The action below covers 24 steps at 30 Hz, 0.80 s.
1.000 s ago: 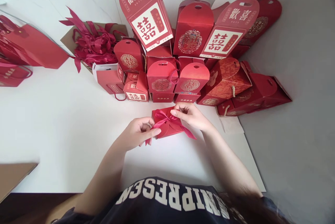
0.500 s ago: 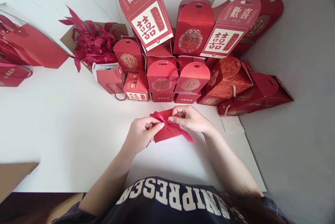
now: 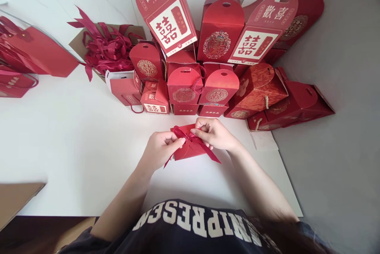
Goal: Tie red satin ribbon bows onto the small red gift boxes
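Note:
A small red gift box (image 3: 190, 153) lies on the white table, with a dark red ribbon (image 3: 213, 156) tied across its top in a bow. My left hand (image 3: 162, 147) pinches the left loop of the bow between thumb and fingers. On the other side, my right hand (image 3: 215, 133) grips the right loop close to the knot. One ribbon tail hangs out to the lower right, the other below my left hand. My fingers cover parts of the loops and the box's edges.
Several red gift boxes (image 3: 218, 88) are stacked against the wall behind my hands. A cardboard box (image 3: 77, 39) of loose ribbons (image 3: 108, 48) stands at the back left, and red bags (image 3: 44, 54) farther left. Brown cardboard (image 3: 18, 198) lies at the front left, and a grey wall (image 3: 335, 159) rises at right.
The bow's loops look fuller and more spread beside the knot. Both hands stay almost in place, and the left ribbon tail shows more below my left hand.

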Each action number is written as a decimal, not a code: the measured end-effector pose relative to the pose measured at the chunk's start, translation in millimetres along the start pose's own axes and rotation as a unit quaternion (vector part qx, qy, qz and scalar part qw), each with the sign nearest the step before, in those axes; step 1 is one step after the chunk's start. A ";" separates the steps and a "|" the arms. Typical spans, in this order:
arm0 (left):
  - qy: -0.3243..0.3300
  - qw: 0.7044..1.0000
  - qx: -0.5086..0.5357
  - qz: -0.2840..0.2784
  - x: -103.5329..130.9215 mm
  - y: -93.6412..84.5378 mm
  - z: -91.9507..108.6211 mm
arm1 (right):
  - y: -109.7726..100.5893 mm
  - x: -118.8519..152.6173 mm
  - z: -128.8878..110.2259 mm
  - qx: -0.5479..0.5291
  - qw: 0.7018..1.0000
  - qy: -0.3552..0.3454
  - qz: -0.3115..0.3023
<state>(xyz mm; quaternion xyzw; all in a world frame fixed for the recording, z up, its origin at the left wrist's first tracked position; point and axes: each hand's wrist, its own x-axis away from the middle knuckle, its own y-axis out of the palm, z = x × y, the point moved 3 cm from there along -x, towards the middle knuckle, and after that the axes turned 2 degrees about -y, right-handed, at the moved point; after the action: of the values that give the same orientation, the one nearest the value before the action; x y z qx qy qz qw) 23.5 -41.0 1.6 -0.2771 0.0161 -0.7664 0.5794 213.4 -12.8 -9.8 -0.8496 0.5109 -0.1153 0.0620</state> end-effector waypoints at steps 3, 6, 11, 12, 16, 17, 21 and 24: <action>0.012 0.999 -0.018 -0.040 0.1 -8.5 -2.5 | 0.6 0.5 -1.0 -0.014 1.000 0.003 -0.001; 0.005 0.979 -0.113 -0.167 8.9 -23.2 -3.6 | 0.5 1.1 -1.7 -0.039 0.999 0.011 -0.029; 0.089 0.972 -0.201 0.079 17.4 -47.8 14.4 | -3.2 0.5 -1.3 -0.065 0.996 0.013 -0.057; 0.133 0.960 -0.192 0.156 17.5 -45.6 19.4 | -4.0 0.1 -1.4 -0.062 0.996 0.005 -0.058; 0.241 0.941 -0.153 0.184 7.8 -11.5 22.9 | -4.5 -1.1 0.1 -0.051 0.995 -0.006 -0.082; 0.231 0.949 -0.147 0.157 4.3 -2.9 19.5 | -4.2 -1.3 1.0 -0.053 0.995 -0.004 -0.087; 0.189 0.969 -0.119 0.109 -2.7 11.0 5.5 | -2.2 -3.0 5.6 -0.084 0.992 -0.004 -0.092; 0.177 0.975 -0.101 0.085 -4.9 9.0 -0.6 | 0.9 -6.2 10.9 -0.111 0.988 -0.005 -0.103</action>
<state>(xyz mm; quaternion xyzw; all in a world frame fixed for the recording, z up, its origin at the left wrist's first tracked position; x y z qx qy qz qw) 32.0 -39.8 -4.0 -0.1917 0.2194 -0.7456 0.5993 212.6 -7.9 -21.4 -0.9000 0.4297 -0.0596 -0.0425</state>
